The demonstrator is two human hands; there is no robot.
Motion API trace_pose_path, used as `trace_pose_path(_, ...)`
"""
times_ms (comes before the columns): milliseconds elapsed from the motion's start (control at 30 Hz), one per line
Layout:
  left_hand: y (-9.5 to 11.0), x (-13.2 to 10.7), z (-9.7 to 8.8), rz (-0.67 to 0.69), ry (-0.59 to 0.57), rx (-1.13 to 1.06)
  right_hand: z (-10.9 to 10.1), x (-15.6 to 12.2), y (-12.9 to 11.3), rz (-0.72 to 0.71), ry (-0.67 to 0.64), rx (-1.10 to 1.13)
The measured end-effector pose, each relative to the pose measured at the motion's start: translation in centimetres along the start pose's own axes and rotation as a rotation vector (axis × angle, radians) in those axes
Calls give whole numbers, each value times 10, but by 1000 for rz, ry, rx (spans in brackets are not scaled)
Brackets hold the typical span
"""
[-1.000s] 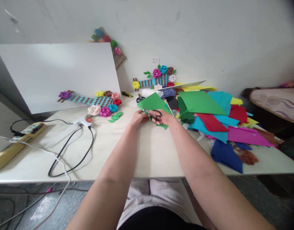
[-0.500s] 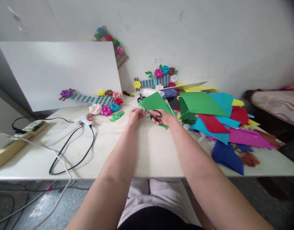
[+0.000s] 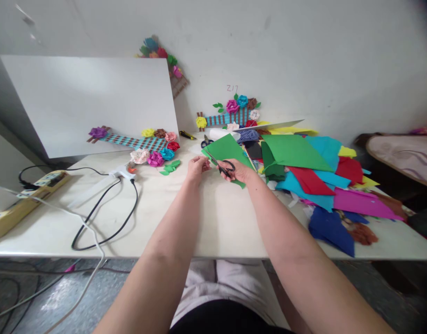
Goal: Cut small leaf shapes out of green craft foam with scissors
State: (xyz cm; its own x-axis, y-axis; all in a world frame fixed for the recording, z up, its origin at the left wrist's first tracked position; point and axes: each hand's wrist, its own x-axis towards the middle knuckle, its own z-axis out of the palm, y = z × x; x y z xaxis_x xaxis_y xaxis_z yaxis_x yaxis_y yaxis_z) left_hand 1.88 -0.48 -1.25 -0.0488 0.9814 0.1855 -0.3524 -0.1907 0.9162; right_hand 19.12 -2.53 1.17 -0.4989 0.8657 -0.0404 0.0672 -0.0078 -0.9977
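My right hand (image 3: 238,171) is closed round the black handles of a pair of scissors (image 3: 223,166), whose blades point left into a green paper sheet (image 3: 227,149). My left hand (image 3: 197,166) pinches the left edge of that green sheet, fingers pressed together. Both hands are over the middle of the pale table (image 3: 213,218), near its far side.
A heap of coloured paper sheets (image 3: 318,171) covers the table's right half. Paper-flower crafts (image 3: 144,147) and cut green leaves (image 3: 170,167) lie at the left, a white board (image 3: 91,102) leans behind. Black cable (image 3: 105,218), a glue gun (image 3: 121,174) and a power strip (image 3: 29,197) sit far left.
My left hand has shifted slightly along the green sheet's edge and the scissors have opened and advanced a little. The view has drifted down a bit.
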Motion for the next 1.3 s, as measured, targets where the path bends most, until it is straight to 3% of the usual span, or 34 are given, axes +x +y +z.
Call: trace_pose_path(1300, -3, 3, -3, 48, 19, -74, 15, -1, -7, -20, 46, -77)
